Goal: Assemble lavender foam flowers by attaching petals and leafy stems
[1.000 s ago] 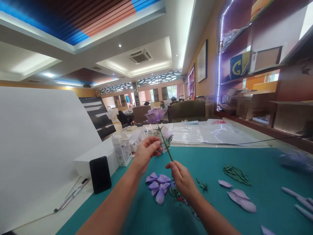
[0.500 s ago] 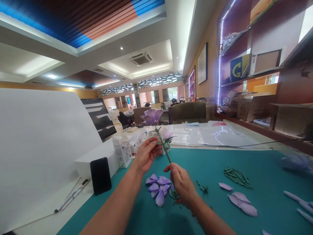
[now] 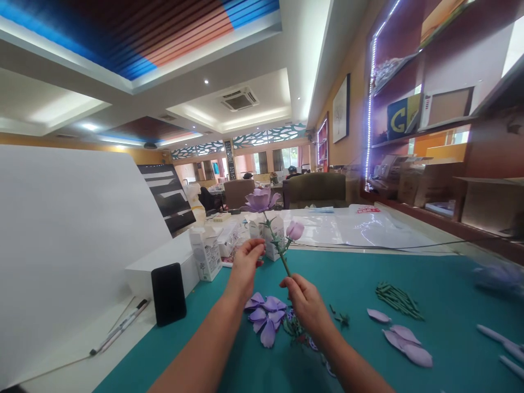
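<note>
I see the purple flower [image 3: 262,201] near the middle of the frame, held up above the green worktop [image 3: 344,273], its bloom at the top and a smaller pink bud [image 3: 295,230] branching to the right. In my judgement it weighs very little; the stem [image 3: 284,262] looks rather stiff, while the petals seem thin and could bend or come loose if one presses them. So the better place to take hold is low on the stem, away from the bloom and the bud.

The right hand [image 3: 307,301], just right of centre and lower, does exactly this: its thumb and fingers pinch the stem's lower end, with the forearm entering from the bottom edge. The left hand [image 3: 248,263] is raised beside the stem, on its left, fingers curved, their tips close to the thumb. Whether these tips pinch something small, I cannot tell.
</note>
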`<state>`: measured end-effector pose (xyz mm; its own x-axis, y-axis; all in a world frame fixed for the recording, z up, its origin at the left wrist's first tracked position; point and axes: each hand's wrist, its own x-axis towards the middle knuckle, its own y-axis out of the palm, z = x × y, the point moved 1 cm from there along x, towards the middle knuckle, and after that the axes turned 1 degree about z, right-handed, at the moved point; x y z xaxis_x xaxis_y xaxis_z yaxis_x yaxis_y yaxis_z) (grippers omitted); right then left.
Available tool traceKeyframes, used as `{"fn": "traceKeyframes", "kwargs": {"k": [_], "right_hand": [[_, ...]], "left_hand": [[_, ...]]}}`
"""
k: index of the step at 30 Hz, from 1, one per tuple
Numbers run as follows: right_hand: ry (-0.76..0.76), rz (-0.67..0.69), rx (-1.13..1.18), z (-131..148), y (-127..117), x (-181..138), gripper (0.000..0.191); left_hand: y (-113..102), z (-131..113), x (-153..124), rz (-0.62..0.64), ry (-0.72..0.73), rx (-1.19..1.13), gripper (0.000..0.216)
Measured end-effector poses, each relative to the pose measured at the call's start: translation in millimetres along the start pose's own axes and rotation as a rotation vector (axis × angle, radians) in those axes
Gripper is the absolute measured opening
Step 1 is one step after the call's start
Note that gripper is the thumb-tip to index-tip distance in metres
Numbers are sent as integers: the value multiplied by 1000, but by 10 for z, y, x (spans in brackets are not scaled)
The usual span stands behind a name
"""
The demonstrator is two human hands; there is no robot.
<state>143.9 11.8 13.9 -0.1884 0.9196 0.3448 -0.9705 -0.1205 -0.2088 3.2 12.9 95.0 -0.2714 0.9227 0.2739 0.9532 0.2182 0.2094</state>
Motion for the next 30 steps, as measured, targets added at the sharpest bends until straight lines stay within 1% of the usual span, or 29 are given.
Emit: {"fn": "traceKeyframes", "kwargs": {"k": [3,5,8,12,15,22,26,28,30], "right_hand": [[-20,-29,8,-41,6,6,41],[-35,-43,-6,-50,6,3,41],[-40,-54,-28,-58,2,0,41],[-38,-49,-41,-56,3,-10,40],[-54,-70,-54,-38,12,-31,39],[-83,-92,-52,3,20,-44,35],[-100,-142,-74,98,-68,-17,31],[-107,-152,-94,161,-145,9,30],[-118,-176,-110,215,-243,39,31]], "left_hand": [[79,5,-90,103,-8,17,29],[121,9,-131,127,-20,3,33],[152,29,-150,111,-39,-21,36],[163,70,-119,65,-31,-51,38],[173,108,-87,42,-25,-76,40],[205,128,-71,31,-35,-125,38],[195,55,-136,56,-59,-31,41],[137,41,-160,51,-71,44,43],[46,71,-156,41,-87,80,50]]}}
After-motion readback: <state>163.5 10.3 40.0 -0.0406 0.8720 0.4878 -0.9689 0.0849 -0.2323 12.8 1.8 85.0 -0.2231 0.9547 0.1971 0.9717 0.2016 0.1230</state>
